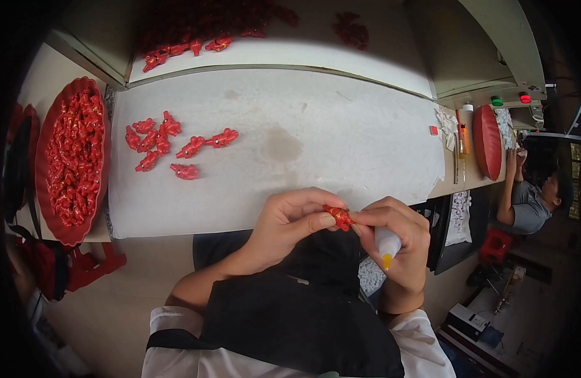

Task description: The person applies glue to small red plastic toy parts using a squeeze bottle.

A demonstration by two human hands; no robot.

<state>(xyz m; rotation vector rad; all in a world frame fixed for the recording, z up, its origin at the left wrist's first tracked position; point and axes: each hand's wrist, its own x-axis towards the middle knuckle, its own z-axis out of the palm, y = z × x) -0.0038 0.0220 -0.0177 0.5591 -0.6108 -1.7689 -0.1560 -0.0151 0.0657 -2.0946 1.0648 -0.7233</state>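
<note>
A small red figurine with gold markings [338, 217] is pinched between the thumb and fingers of my left hand [295, 217], just past the near edge of the work surface. My right hand [399, 230] touches the figurine's right end with thumb and forefinger. The same hand grips a white squeeze bottle with a yellow tip [387, 244], its tip pointing down toward me. On the white-covered surface [353, 145], several similar red figurines [157, 140] lie in a loose group to the left.
At the left, a scalloped red tray [41, 183] is heaped with red figurines. More figurines [218, 43] lie inside the box-like opening at the back. A red oval tray [487, 142], an orange-labelled tool [464, 133] and crumpled tissue [448, 126] are at right. A co-worker [533, 195] sits beyond.
</note>
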